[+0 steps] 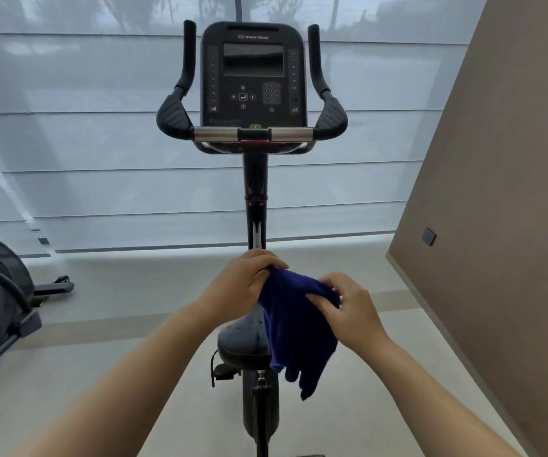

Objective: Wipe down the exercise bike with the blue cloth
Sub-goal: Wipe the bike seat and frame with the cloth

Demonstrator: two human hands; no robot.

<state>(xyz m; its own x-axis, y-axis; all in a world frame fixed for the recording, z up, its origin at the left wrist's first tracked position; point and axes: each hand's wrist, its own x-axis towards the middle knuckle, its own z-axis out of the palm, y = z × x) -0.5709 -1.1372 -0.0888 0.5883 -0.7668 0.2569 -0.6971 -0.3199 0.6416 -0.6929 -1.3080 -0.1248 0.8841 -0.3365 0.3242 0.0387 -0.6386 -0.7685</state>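
left hand (246, 282), right hand (348, 308) pinch blue cloth (299, 331) top edge | hangs above exercise bike (253, 94) seat

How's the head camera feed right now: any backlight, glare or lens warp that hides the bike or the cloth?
Head view: the shaded window backlights the scene, so the console looks dark and its screen is unreadable; wide-angle warp slants the wall and stretches the forearms; the blue cloth, held by the left hand and the right hand, is clear; the seat is dim.

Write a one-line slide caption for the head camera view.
Both hands, left and right, hold a blue cloth above the saddle of an exercise bike.
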